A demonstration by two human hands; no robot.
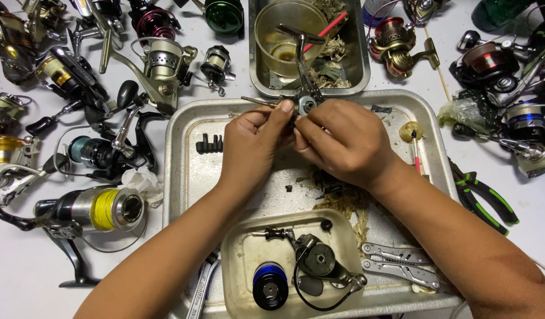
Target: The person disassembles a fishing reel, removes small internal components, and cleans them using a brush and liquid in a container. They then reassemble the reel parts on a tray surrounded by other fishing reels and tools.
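Together, left hand [249, 145] and right hand [343, 142] fingers pinch a small reel part [306, 104] above the metal tray [184, 127].

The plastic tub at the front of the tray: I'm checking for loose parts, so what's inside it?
The plastic tub holds a blue spool, a grey reel body with its wire bail, and a small black knob. Anything beneath those parts is covered.
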